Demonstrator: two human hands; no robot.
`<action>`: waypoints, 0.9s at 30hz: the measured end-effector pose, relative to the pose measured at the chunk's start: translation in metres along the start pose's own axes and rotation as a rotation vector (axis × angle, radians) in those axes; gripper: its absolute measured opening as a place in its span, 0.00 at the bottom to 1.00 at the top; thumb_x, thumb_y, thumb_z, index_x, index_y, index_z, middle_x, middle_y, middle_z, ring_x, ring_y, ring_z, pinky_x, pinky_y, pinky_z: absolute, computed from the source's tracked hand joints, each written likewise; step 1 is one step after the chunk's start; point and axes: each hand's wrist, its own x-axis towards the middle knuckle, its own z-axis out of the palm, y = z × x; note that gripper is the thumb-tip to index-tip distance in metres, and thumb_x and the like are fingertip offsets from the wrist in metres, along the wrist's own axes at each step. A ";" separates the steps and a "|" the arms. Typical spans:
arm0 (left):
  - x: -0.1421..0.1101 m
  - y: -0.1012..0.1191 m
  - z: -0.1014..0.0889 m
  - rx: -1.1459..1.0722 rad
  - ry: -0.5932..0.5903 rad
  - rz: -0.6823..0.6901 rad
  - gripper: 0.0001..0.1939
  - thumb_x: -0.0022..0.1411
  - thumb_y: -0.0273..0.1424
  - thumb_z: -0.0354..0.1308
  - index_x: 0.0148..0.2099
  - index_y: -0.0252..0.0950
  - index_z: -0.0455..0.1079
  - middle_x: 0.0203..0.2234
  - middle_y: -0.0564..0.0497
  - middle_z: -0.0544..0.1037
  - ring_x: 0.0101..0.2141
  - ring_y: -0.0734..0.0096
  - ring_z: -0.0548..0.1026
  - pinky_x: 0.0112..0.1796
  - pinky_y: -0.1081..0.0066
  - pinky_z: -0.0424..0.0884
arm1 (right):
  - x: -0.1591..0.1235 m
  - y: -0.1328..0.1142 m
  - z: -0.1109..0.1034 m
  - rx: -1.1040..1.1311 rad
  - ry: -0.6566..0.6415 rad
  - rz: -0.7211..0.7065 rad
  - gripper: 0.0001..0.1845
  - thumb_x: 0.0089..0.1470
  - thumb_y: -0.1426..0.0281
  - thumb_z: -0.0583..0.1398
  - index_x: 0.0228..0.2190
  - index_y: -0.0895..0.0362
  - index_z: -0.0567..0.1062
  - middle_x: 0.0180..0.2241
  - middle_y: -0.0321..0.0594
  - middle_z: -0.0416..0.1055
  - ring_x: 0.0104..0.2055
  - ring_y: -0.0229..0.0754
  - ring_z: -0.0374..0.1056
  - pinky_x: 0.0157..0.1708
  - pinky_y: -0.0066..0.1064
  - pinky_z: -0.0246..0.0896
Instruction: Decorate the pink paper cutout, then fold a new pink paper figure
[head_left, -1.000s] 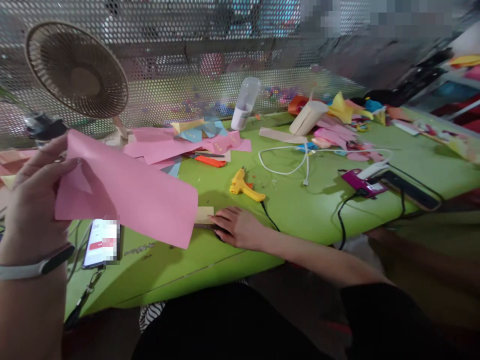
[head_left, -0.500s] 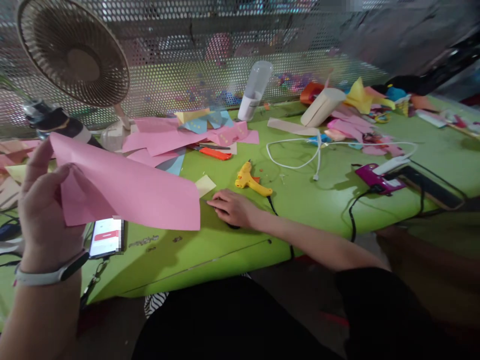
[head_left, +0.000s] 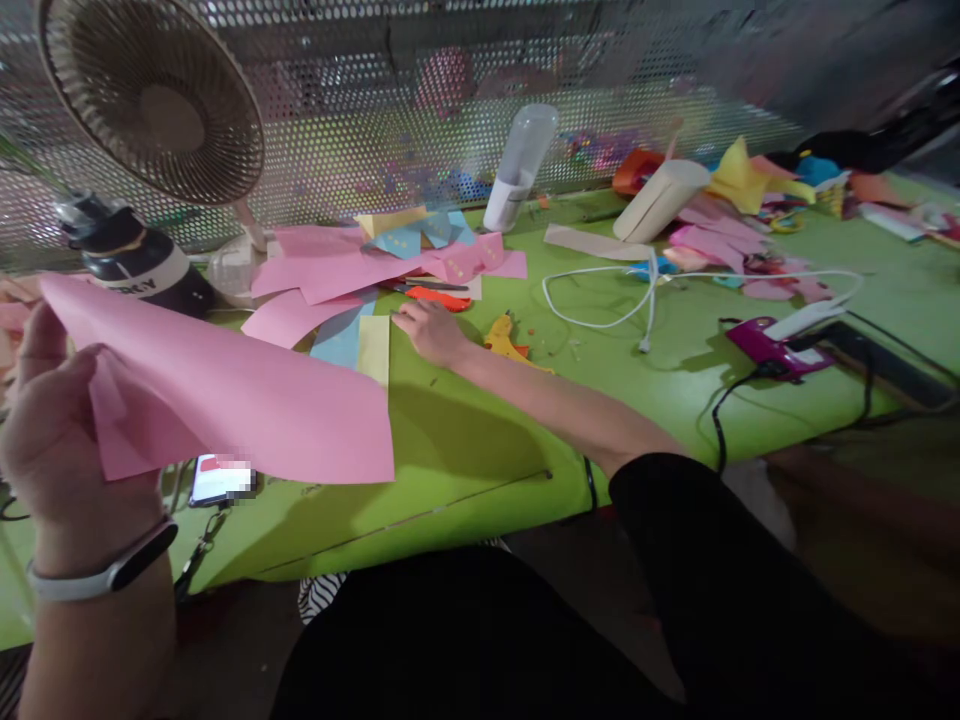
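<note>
My left hand, with a grey wristband, holds a sheet of pink paper by its left side, thumb pressed on it. The sheet is curved and hangs above the table. My right hand has its fingers closed at the top corner of a small yellow paper piece; the lower part of that piece is hidden behind the pink sheet. Just beyond my right hand lies a red utility knife. A yellow glue gun lies to the right, partly covered by my forearm.
Pink paper pieces and blue paper lie at the back. A fan and black bottle stand at left. A phone lies under the pink sheet. White cable, purple power strip and clear bottle are rightward.
My right hand has moved away from me and to the left. The yellow paper piece has shifted left and turned. My left hand has moved slightly left and down with the pink sheet.
</note>
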 end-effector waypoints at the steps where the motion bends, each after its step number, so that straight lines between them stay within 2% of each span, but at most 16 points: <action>1: -0.001 0.000 -0.002 -0.017 0.002 -0.003 0.24 0.52 0.24 0.56 0.52 0.44 0.74 0.53 0.56 0.77 0.56 0.60 0.71 0.61 0.60 0.63 | -0.005 -0.007 -0.002 0.008 0.007 -0.011 0.23 0.65 0.78 0.45 0.54 0.63 0.72 0.53 0.55 0.69 0.55 0.53 0.62 0.53 0.47 0.55; 2: -0.002 0.000 -0.005 -0.052 0.007 -0.006 0.24 0.53 0.24 0.56 0.52 0.44 0.75 0.53 0.56 0.77 0.56 0.61 0.71 0.60 0.60 0.63 | -0.013 -0.015 -0.004 0.019 0.013 -0.035 0.22 0.67 0.74 0.45 0.57 0.62 0.69 0.57 0.54 0.66 0.58 0.52 0.61 0.57 0.48 0.53; 3: -0.003 0.000 -0.008 -0.086 0.017 -0.005 0.24 0.53 0.23 0.56 0.52 0.44 0.75 0.52 0.56 0.77 0.55 0.62 0.72 0.60 0.62 0.64 | -0.025 -0.025 -0.004 0.059 0.001 -0.143 0.22 0.68 0.68 0.48 0.60 0.59 0.65 0.61 0.51 0.63 0.63 0.52 0.56 0.60 0.49 0.51; 5: -0.004 -0.002 -0.014 -0.104 0.035 -0.011 0.24 0.53 0.23 0.56 0.53 0.44 0.75 0.51 0.56 0.78 0.52 0.64 0.74 0.57 0.65 0.67 | -0.051 -0.043 -0.004 0.098 -0.115 -0.399 0.28 0.66 0.56 0.52 0.63 0.51 0.61 0.67 0.45 0.55 0.69 0.52 0.47 0.64 0.51 0.46; 7: -0.006 -0.004 -0.017 -0.114 0.054 -0.012 0.24 0.53 0.23 0.57 0.53 0.43 0.75 0.50 0.55 0.78 0.50 0.66 0.75 0.54 0.68 0.69 | -0.069 -0.053 -0.002 0.098 -0.219 -0.452 0.33 0.64 0.51 0.53 0.65 0.50 0.57 0.69 0.45 0.52 0.70 0.54 0.44 0.66 0.56 0.41; 9: -0.006 -0.005 -0.014 -0.139 0.069 -0.013 0.24 0.52 0.22 0.57 0.52 0.42 0.76 0.50 0.54 0.78 0.49 0.68 0.75 0.53 0.70 0.70 | -0.072 -0.051 0.000 0.083 -0.282 -0.401 0.39 0.62 0.47 0.52 0.66 0.53 0.54 0.69 0.49 0.48 0.71 0.56 0.43 0.66 0.58 0.39; 12: -0.008 -0.005 -0.005 -0.162 0.052 -0.002 0.24 0.51 0.22 0.57 0.50 0.41 0.76 0.50 0.54 0.78 0.50 0.67 0.74 0.53 0.71 0.69 | -0.052 -0.032 0.002 0.065 -0.301 -0.279 0.39 0.64 0.48 0.50 0.67 0.57 0.54 0.70 0.49 0.46 0.72 0.55 0.41 0.68 0.56 0.33; 15: -0.012 -0.006 0.004 -0.156 0.018 0.023 0.24 0.51 0.22 0.58 0.50 0.40 0.76 0.49 0.53 0.79 0.50 0.67 0.74 0.52 0.72 0.68 | -0.032 -0.012 0.000 0.107 -0.241 -0.153 0.38 0.64 0.50 0.50 0.67 0.59 0.55 0.70 0.50 0.47 0.72 0.55 0.39 0.69 0.55 0.30; 17: -0.015 -0.008 0.010 -0.165 0.005 0.027 0.24 0.51 0.21 0.58 0.51 0.40 0.76 0.49 0.52 0.79 0.49 0.68 0.74 0.52 0.72 0.68 | -0.032 -0.007 -0.006 0.232 -0.167 -0.063 0.33 0.66 0.55 0.49 0.66 0.58 0.56 0.69 0.49 0.49 0.71 0.54 0.42 0.69 0.54 0.35; 20: -0.018 -0.011 0.021 -0.194 0.009 0.011 0.23 0.51 0.21 0.61 0.50 0.43 0.77 0.49 0.54 0.79 0.51 0.68 0.74 0.54 0.70 0.68 | -0.050 -0.009 -0.032 0.547 0.007 -0.021 0.30 0.67 0.61 0.46 0.67 0.54 0.55 0.67 0.48 0.56 0.68 0.52 0.54 0.64 0.51 0.51; 22: -0.018 -0.011 0.030 -0.212 -0.014 0.000 0.22 0.51 0.22 0.63 0.48 0.45 0.77 0.49 0.55 0.79 0.54 0.67 0.72 0.56 0.67 0.68 | -0.065 -0.015 -0.057 0.688 0.153 -0.108 0.33 0.66 0.61 0.46 0.69 0.51 0.46 0.68 0.47 0.52 0.67 0.52 0.55 0.62 0.52 0.55; 24: -0.016 -0.010 0.042 -0.217 -0.059 0.011 0.22 0.52 0.24 0.65 0.50 0.46 0.76 0.50 0.55 0.78 0.56 0.64 0.71 0.58 0.63 0.67 | -0.077 -0.023 -0.084 0.614 0.227 -0.172 0.43 0.61 0.58 0.54 0.69 0.49 0.39 0.71 0.45 0.43 0.70 0.57 0.46 0.64 0.57 0.47; 27: -0.016 -0.005 0.059 -0.189 -0.061 0.090 0.21 0.54 0.25 0.66 0.50 0.47 0.75 0.51 0.56 0.77 0.57 0.62 0.70 0.59 0.60 0.66 | -0.086 -0.033 -0.115 0.376 0.209 -0.188 0.46 0.55 0.59 0.59 0.69 0.46 0.44 0.71 0.40 0.40 0.72 0.64 0.36 0.64 0.67 0.36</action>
